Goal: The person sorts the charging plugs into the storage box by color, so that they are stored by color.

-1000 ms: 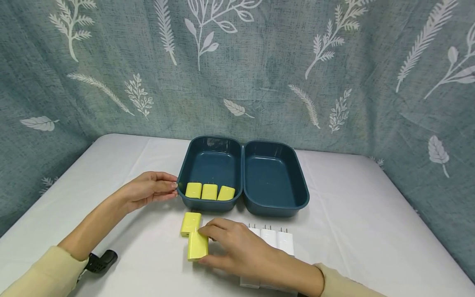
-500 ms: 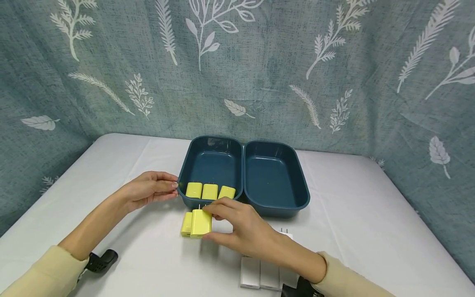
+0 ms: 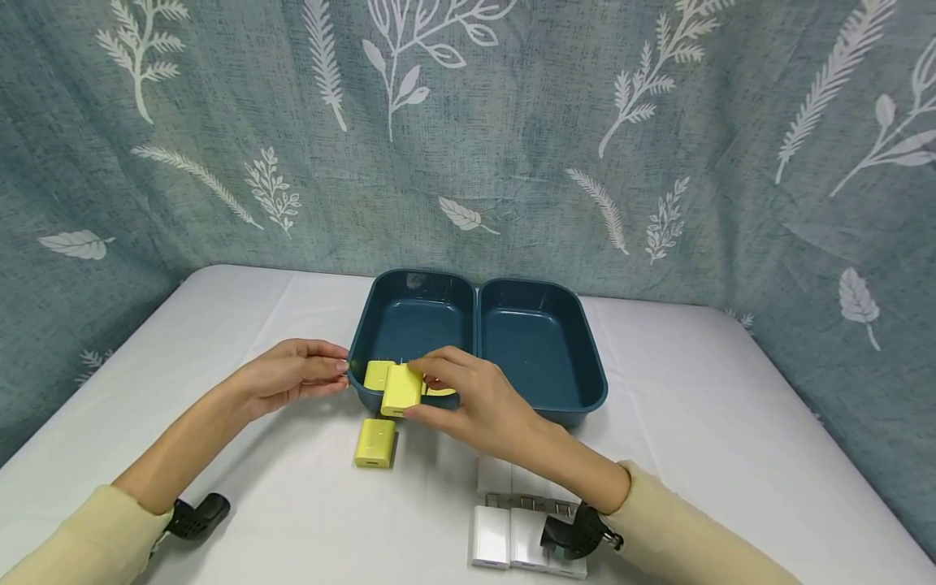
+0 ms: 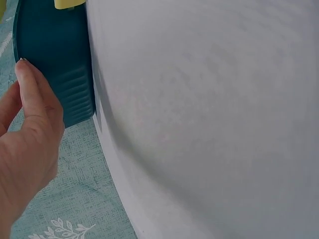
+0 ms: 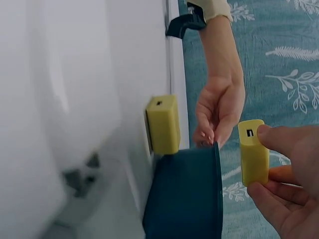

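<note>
My right hand (image 3: 478, 398) pinches a yellow charger plug (image 3: 400, 393) between thumb and fingers, over the near rim of the left dark blue bin (image 3: 426, 318). In the right wrist view, a port shows on the end of the held yellow plug (image 5: 254, 157). Yellow plugs (image 3: 377, 374) lie along the bin's near side, partly hidden by my right hand and its plug. Fairly straight fingers of my left hand (image 3: 296, 374) touch the bin's left rim. One more yellow plug (image 3: 374, 444) lies on the table in front of the bin.
A second dark blue bin (image 3: 534, 345) stands directly right of the first. White charger plugs (image 3: 491, 537) lie in two rows at the table's near middle, partly under my right forearm. A patterned curtain (image 3: 468, 162) hangs behind the white table (image 3: 695, 406).
My right hand has lifted the yellow plug from near the table and carried it forward to the left bin's near rim. My left hand has stayed at the bin.
</note>
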Demonstrator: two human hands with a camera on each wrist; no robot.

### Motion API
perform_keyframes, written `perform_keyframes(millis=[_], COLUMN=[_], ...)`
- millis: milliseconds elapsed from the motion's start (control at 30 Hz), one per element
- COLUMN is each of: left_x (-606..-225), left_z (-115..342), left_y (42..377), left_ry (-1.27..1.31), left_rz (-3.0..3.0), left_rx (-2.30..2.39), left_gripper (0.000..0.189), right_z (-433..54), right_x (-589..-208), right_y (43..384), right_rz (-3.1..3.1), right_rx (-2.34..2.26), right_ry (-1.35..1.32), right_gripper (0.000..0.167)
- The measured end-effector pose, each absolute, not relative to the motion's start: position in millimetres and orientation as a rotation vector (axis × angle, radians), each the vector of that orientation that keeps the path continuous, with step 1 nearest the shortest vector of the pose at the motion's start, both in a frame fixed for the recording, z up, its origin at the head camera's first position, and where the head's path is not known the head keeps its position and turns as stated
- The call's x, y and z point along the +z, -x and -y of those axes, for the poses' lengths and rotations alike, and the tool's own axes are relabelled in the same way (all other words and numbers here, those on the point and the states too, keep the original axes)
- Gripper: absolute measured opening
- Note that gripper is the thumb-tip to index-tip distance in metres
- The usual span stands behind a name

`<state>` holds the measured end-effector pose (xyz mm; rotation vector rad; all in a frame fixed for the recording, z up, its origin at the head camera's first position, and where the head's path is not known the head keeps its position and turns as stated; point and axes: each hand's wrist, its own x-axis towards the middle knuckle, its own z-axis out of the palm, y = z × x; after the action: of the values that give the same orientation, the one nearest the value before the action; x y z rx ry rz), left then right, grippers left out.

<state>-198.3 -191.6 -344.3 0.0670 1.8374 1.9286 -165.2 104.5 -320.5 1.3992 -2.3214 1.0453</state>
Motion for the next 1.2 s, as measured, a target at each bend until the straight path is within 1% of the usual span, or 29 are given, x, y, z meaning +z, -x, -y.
perform_keyframes(millis=[700,1200], left_x=[-345,-343], left_z=[192,192], left_y=[197,197], left_ry=[-0.077,-0.087], left_rz=[-1.812,-1.810], left_rx=[1.952,1.943], left_gripper=[0.035,0.035], right_z=[-88,-65], right_x=[-321,-321], right_y=[223,250], right_rz=[2.506,2.716], right_rx=[0.940,0.837], right_ry=[-1.150,-1.038], right_gripper=[0.045,0.045])
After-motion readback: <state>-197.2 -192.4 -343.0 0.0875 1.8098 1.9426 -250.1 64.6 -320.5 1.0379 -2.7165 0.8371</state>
